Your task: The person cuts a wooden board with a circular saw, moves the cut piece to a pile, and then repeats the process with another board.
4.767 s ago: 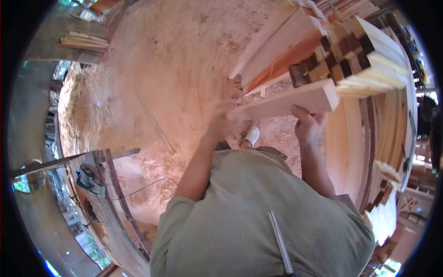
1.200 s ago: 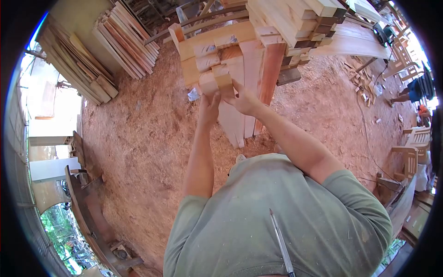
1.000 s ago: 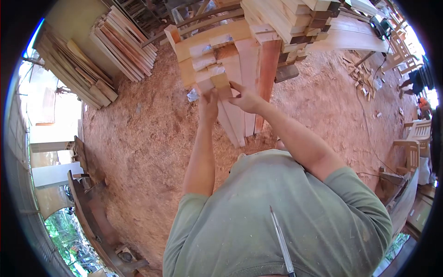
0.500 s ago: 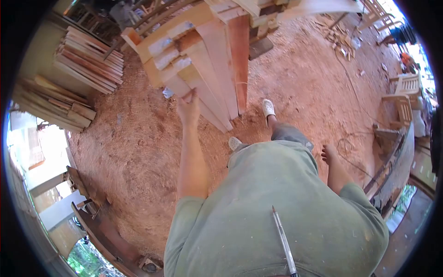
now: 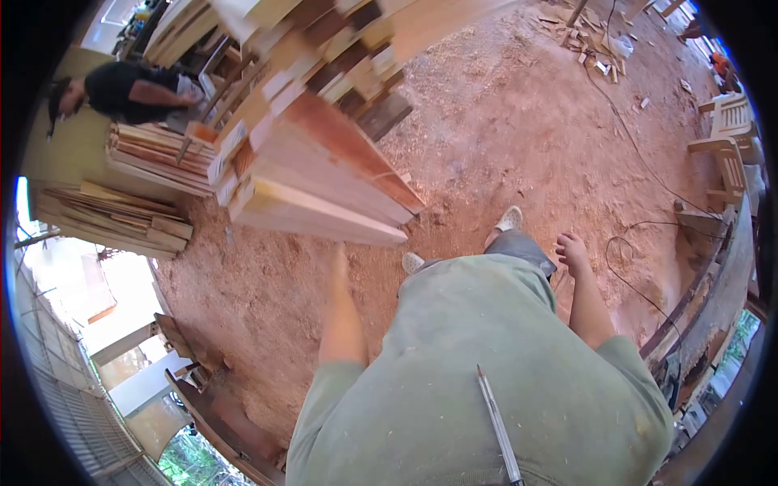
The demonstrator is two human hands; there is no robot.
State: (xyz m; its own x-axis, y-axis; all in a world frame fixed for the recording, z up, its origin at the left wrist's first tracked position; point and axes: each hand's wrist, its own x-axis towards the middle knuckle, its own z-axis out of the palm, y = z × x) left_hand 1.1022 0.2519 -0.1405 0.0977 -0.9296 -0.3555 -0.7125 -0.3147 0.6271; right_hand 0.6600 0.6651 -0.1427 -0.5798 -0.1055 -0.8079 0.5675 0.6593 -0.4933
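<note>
A stack of planed wooden boards [image 5: 300, 202] stands in front of me, with its long faces running down toward my feet. My left hand [image 5: 336, 257] is just below the lower edge of the nearest pale board, smeared by motion. Its fingers cannot be made out, nor whether they touch the wood. Out to my right, my right hand [image 5: 572, 249] hangs over the dusty floor with its fingers loosely curled and nothing in them. A pen [image 5: 498, 425] is clipped at the neck of my green shirt [image 5: 454, 348].
Planks [image 5: 158, 158] and thin boards [image 5: 113, 215] lean at the left wall, near a person in a dark shirt [image 5: 130, 91]. Offcuts [image 5: 598, 55] and a cable [image 5: 624, 121] lie on the floor [image 5: 486, 113]. Chairs [image 5: 729, 117] stand at right.
My left hand has come off the board's upper end and moved down. My view has shifted, and I have stepped. A person now shows at upper left. My right hand is slightly higher.
</note>
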